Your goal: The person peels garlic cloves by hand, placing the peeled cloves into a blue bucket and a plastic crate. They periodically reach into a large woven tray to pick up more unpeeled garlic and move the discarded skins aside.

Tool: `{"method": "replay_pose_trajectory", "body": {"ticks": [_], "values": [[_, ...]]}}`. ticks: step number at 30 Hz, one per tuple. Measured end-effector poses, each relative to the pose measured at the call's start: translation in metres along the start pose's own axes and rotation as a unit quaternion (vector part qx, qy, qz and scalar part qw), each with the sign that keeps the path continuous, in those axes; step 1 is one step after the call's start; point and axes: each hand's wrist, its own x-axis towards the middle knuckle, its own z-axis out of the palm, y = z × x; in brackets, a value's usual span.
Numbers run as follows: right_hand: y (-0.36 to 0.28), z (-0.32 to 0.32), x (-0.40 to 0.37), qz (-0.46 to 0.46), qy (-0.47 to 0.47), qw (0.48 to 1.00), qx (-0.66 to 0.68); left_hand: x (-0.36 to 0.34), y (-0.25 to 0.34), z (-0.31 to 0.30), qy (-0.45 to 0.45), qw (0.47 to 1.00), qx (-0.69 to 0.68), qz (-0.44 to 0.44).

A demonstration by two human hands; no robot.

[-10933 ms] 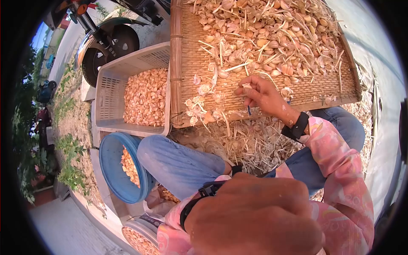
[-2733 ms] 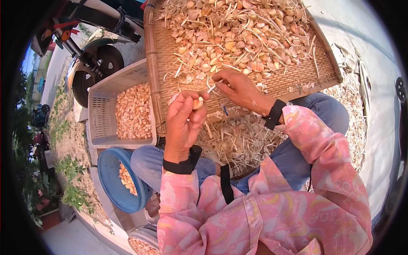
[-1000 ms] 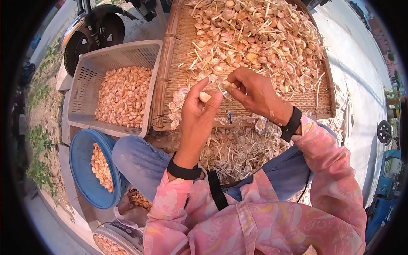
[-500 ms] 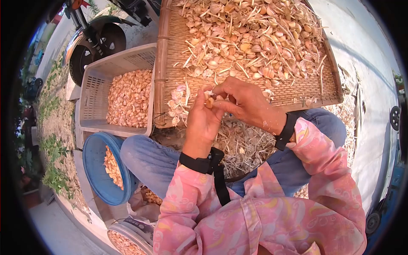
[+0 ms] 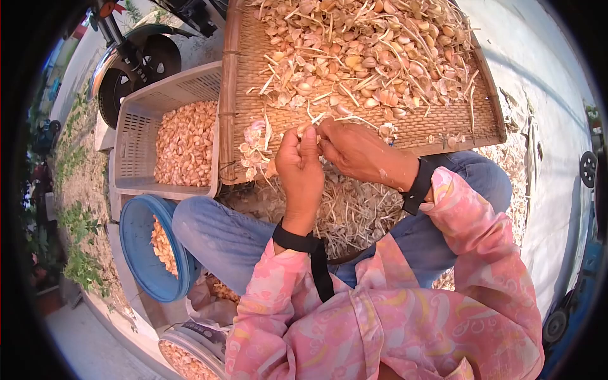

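My left hand (image 5: 300, 180) is closed, thumb pressed to the fingers, with a garlic clove (image 5: 303, 128) showing at the fingertips. Right beside it, my right hand (image 5: 364, 154) is pinched; what sits between its fingertips is too small and hidden to make out. Both hands meet over the near edge of a woven tray (image 5: 244, 95). A heap of garlic cloves and dry stalks (image 5: 373, 57) covers most of this tray. Close to my left hand, a small pile of papery garlic skins (image 5: 254, 152) lies at the tray's corner.
Left of the tray stands a plastic crate (image 5: 136, 145) of cloves. Below it are a blue bucket (image 5: 145, 253) holding peeled cloves and another tub (image 5: 187, 361) of cloves. Stalks and skins (image 5: 361, 215) lie between my knees. A wheel (image 5: 161, 60) stands behind the crate.
My left hand has turned from palm up to a closed grip, thumb on top. The right fingers have drawn in beside it. The view has shifted slightly.
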Motion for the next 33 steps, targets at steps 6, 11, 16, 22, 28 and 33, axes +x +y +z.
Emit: {"method": "replay_pose_trajectory", "body": {"ticks": [6, 11, 16, 22, 28, 33], "values": [[0.001, 0.000, -0.003, 0.000, -0.019, 0.999, -0.027, -0.005, -0.005, 0.006, -0.002, 0.990, 0.095, 0.108], [0.018, 0.008, -0.001, -0.072, 0.001, 0.997, 0.035, -0.008, 0.003, 0.003, -0.009, 0.996, -0.078, -0.045], [0.011, 0.002, -0.002, 0.001, -0.056, 0.976, 0.209, -0.008, 0.008, -0.018, -0.027, 0.980, -0.131, -0.146], [0.010, 0.003, 0.002, -0.066, -0.096, 0.980, 0.161, -0.010, 0.007, -0.018, -0.020, 0.997, -0.025, -0.072], [0.014, 0.006, 0.002, -0.005, -0.135, 0.970, 0.202, -0.010, -0.005, -0.018, -0.032, 0.996, 0.076, 0.033], [0.007, 0.011, 0.005, 0.052, -0.078, 0.974, 0.208, -0.012, -0.008, -0.006, -0.004, 0.984, 0.113, 0.138]]}}
